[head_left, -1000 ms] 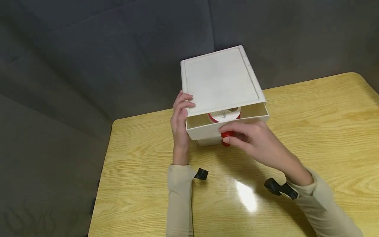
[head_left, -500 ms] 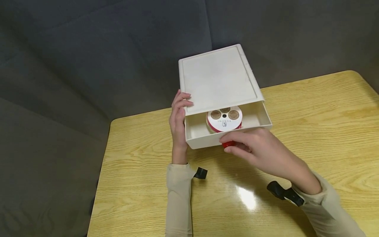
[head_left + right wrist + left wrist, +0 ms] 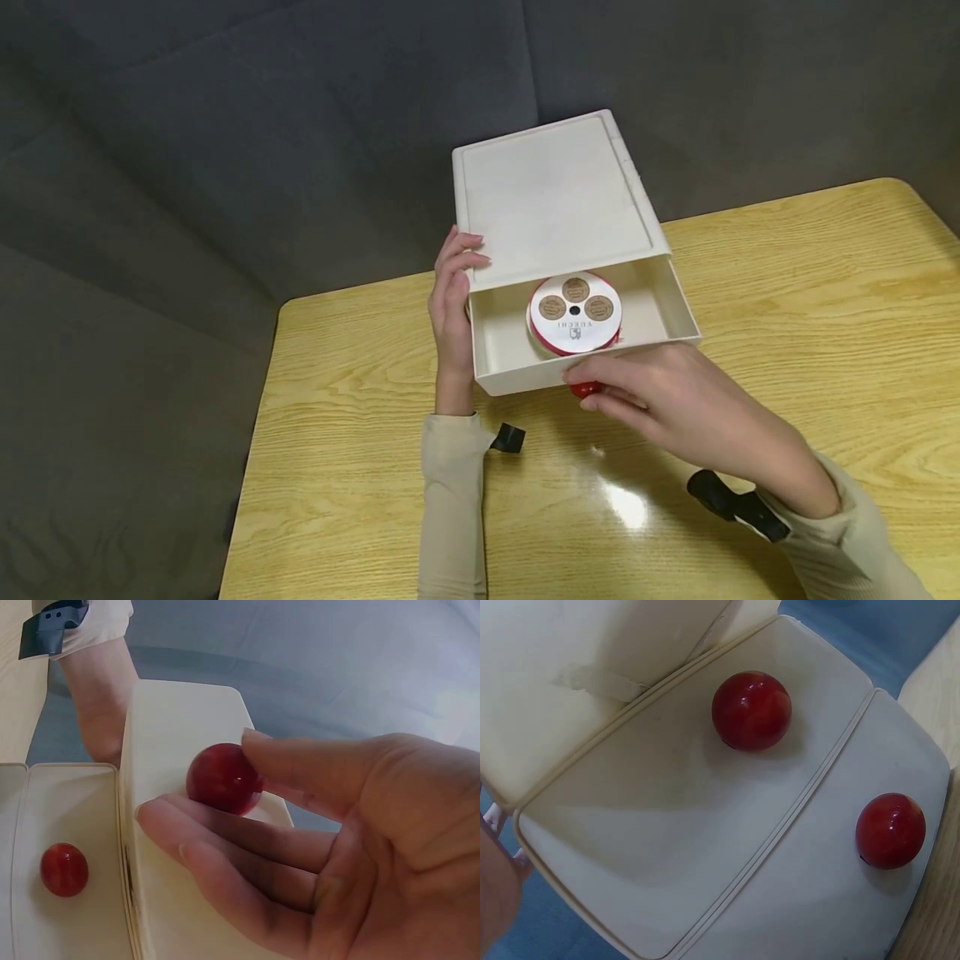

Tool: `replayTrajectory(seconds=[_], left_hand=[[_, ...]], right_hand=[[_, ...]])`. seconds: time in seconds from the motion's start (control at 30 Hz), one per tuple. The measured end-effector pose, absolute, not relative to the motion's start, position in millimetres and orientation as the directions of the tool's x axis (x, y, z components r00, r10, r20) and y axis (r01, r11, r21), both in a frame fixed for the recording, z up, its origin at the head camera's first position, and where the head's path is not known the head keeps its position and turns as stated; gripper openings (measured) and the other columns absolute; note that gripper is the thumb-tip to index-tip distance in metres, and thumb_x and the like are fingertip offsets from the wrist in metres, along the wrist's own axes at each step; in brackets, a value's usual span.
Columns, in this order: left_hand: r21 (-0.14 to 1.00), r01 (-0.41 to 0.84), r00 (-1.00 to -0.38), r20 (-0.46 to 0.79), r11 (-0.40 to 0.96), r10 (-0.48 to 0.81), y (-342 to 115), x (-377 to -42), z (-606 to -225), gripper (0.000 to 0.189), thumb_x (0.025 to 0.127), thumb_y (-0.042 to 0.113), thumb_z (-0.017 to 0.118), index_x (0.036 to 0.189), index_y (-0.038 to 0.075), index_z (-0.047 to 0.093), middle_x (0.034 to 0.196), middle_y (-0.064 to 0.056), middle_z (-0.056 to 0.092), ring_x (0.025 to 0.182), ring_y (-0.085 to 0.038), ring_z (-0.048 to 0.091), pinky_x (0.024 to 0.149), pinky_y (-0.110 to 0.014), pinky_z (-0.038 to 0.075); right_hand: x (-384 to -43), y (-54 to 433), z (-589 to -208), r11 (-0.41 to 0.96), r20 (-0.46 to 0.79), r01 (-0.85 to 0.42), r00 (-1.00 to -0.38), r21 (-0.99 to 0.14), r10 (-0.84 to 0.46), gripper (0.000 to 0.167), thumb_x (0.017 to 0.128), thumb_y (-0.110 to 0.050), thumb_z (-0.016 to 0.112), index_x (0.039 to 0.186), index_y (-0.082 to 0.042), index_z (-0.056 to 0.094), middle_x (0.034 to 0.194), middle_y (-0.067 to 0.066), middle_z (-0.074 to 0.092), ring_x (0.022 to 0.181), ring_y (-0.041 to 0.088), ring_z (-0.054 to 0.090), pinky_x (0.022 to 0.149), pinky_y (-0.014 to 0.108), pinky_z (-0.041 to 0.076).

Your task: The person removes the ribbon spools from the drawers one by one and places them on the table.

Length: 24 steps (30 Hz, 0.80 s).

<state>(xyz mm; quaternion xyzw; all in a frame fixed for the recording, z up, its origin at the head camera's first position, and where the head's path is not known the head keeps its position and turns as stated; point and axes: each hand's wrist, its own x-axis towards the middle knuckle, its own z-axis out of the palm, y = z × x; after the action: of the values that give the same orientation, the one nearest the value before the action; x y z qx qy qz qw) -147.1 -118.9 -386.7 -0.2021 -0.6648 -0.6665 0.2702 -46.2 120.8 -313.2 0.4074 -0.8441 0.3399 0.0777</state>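
A white plastic drawer cabinet (image 3: 558, 200) stands at the back of the table. My left hand (image 3: 453, 308) grips its left side, fingers bent over the top edge. The top drawer (image 3: 517, 381) is pulled well out, and my right hand (image 3: 682, 408) pinches its round red knob (image 3: 225, 778) between thumb and fingers. Inside lies a ribbon spool (image 3: 577, 337) with a white printed face and a red rim. Below, in the left wrist view, two closed drawers show an upper red knob (image 3: 751, 711) and a lower red knob (image 3: 891, 831).
The wood-grain table (image 3: 360, 467) spreads out in front of the cabinet and to both sides. A dark cloth (image 3: 337, 150) hangs right behind it. Black wrist camera mounts (image 3: 510, 438) stick out from both sleeves.
The right hand has drawn the top drawer toward the person by its knob, and the spool inside has come into full view. The left hand has stayed on the cabinet's side.
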Motion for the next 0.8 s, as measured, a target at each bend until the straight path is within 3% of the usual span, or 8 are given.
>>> replayTrajectory(seconds=[0.17,0.43,0.8], left_hand=[[0.772,0.635,-0.767,0.635,0.037,-0.091,-119.6,-147.0,-387.3,0.039,0.102,0.024,0.039,0.101,-0.011,0.058,0.130,-0.003,0.059,0.151,-0.031,0.031,0.126,-0.046,0.019],[0.770,0.638,-0.766,0.636,0.012,-0.091,-119.4,-148.5,-385.0,0.041,0.103,0.025,0.040,0.102,-0.012,0.057,0.130,0.002,0.057,0.151,-0.034,0.031,0.126,-0.047,0.018],[0.794,0.608,-0.789,0.607,0.021,-0.097,-120.5,-149.1,-384.0,0.044,0.105,0.029,0.040,0.104,-0.011,0.058,0.131,-0.002,0.057,0.151,-0.030,0.031,0.126,-0.046,0.019]], right_hand=[[-43.1,121.8,-313.4,0.439,0.419,-0.756,-0.642,-0.485,-0.642,0.027,0.085,-0.005,0.083,0.109,-0.018,0.077,0.100,-0.013,0.074,0.085,0.001,0.067,0.071,0.030,0.060],[-38.6,123.3,-309.2,0.451,0.335,-0.726,-0.658,-0.519,-0.675,0.027,0.088,-0.009,0.082,0.110,-0.022,0.074,0.096,-0.018,0.071,0.083,-0.003,0.063,0.071,0.031,0.059],[-39.1,125.5,-305.8,0.426,0.359,-0.751,-0.631,-0.504,-0.688,0.031,0.084,-0.007,0.084,0.109,-0.021,0.073,0.091,-0.021,0.067,0.077,-0.004,0.060,0.066,0.029,0.057]])
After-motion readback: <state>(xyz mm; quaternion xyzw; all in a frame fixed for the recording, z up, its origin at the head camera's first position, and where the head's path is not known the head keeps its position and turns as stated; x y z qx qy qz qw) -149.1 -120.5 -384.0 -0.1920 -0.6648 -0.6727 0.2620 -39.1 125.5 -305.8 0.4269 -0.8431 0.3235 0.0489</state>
